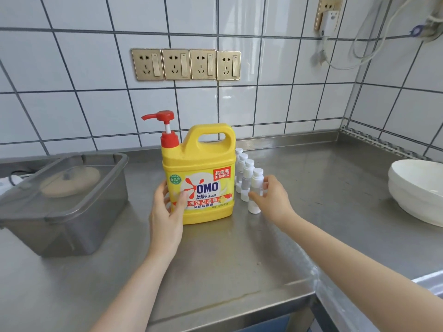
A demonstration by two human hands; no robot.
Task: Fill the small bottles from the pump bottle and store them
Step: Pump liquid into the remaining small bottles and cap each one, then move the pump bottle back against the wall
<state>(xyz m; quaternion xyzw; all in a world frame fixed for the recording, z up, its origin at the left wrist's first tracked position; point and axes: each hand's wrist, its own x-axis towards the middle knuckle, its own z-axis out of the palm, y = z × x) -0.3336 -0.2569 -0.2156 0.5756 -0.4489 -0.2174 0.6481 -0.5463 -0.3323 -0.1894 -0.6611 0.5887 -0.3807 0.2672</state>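
Left hand: I am laying my left hand (167, 207) against the lower left corner of the pump bottle (199, 178), palm on its side, thumb pressing across the front label, fingers wrapping round the far side where I cannot see them.
Left arm: I am reaching it forward and slightly right from the bottom edge, bare forearm angled over the counter (311, 188).
Right hand: I am bringing my right hand (273, 200) in around the nearest small bottle (256, 190), fingers spread and curled, thumb low at its base and forefinger up by its shoulder; I cannot tell whether I am gripping it firmly.
Right arm: I am stretching it in from the lower right corner, wrist bent toward the bottles.
Pump bottle: it is standing upright at the middle of the counter, yellow with a red pump (163, 121) whose spout is pointing left.
Small bottles: four white ones are standing in a diagonal row just to the right of the pump bottle, running back toward the wall, caps on.
Grey lidded box (62, 200): it is sitting at the left, well apart from my hands.
White bowls (417, 188): they are sitting stacked at the right edge.
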